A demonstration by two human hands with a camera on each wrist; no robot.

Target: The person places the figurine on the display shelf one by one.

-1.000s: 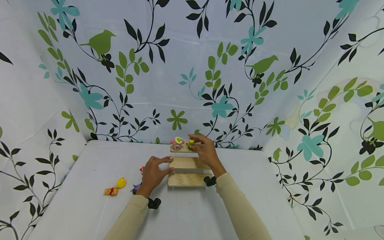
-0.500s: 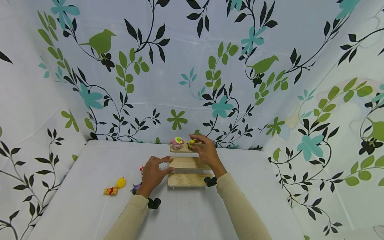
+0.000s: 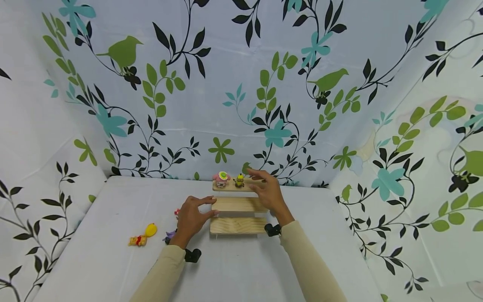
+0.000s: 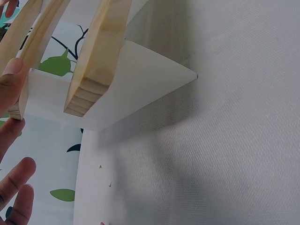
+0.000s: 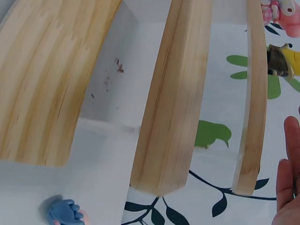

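Observation:
A three-step wooden display stand with pale boards stands on the white table. My left hand grips the left end of its middle board, thumb and forefinger on either side of the wood, as the left wrist view shows. On the top board stand a pink figurine and, to its right, a small yellow-and-dark figurine. My right hand is just right of the yellow one, apart from it, fingers extended and holding nothing. In the right wrist view, its fingers show at the right edge.
Left of the stand lie a yellow bear figurine in red with a yellow balloon, a purple figurine and a red-and-white one, partly behind my left hand. A blue figurine sits near the stand's right side. Patterned cloth hangs behind.
My right hand has let go of the yellow figurine and moved slightly right, leaving it upright on the top board. My left hand keeps its hold on the stand.

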